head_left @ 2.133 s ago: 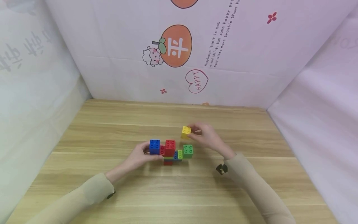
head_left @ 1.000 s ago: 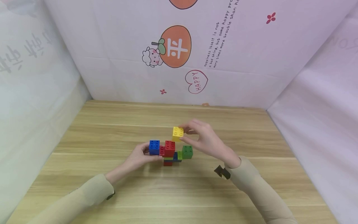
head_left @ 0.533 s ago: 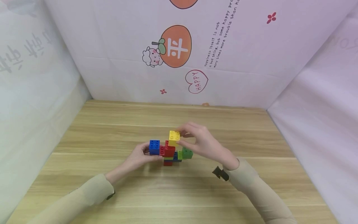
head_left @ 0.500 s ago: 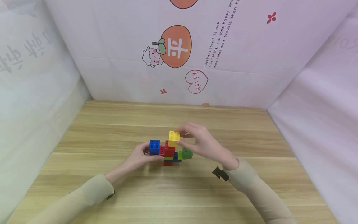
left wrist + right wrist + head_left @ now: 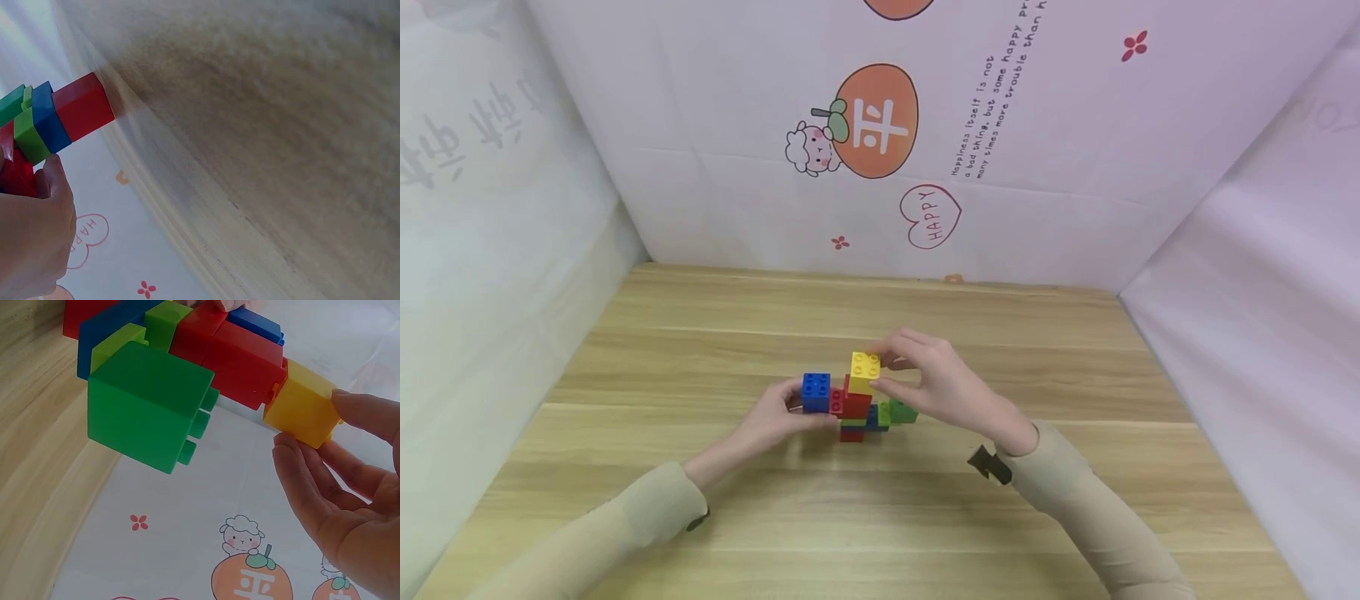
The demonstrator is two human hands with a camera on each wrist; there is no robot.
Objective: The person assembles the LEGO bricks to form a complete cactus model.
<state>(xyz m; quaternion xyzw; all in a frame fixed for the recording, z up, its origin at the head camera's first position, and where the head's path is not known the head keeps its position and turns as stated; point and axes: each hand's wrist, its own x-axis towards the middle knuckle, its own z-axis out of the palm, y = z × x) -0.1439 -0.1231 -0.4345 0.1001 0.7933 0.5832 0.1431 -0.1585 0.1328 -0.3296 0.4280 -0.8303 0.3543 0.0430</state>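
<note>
My left hand (image 5: 769, 423) grips a built stack of toy building blocks from its left side, thumb in front under the blue block (image 5: 816, 392). In the left wrist view a finger and thumb close on the red part. My right hand (image 5: 938, 373) pinches a yellow block (image 5: 865, 372) between thumb and fingertips. In the right wrist view the yellow block meets the studs of the tall red block (image 5: 240, 362), slightly askew. A green block (image 5: 147, 403) juts out on the right, partly under my right hand. The lowest red block (image 5: 82, 106) is at the stack's foot.
The wooden table (image 5: 880, 517) stretches around the stack. White printed cloth (image 5: 722, 208) stands along the back, with plain walls of cloth on both sides. Dark straps show at both sleeve cuffs.
The right hand has carried the yellow block left and toward me, from behind the green block onto the top of the red block. The left hand has kept its grip in place.
</note>
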